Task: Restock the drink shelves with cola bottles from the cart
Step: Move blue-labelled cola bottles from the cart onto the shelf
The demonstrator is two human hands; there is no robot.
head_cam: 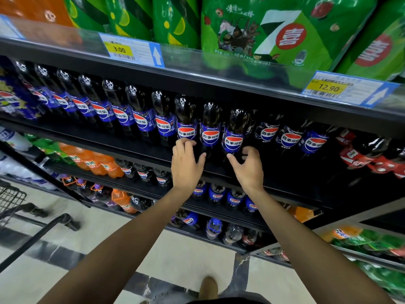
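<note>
Left grip [186, 165] curled round cola bottle [186, 119] | right grip [248, 167] half-curled round neighbouring bottle [235, 128] | arms outstretched

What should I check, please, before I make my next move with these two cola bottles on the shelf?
1. Left hand on the left-hand bottle: fingers curled over its lower front. Firmness: cannot tell.
2. Right hand on the right-hand bottle: thumb and fingers on either side of it. Ok.
3. Both bottles upright, labels facing out: ok.
4. Free front space to their right: the set-back bottles stand deeper in. Ok.
5. Stock left in the cart: only its edge shows at lower left. Cannot tell.
</note>
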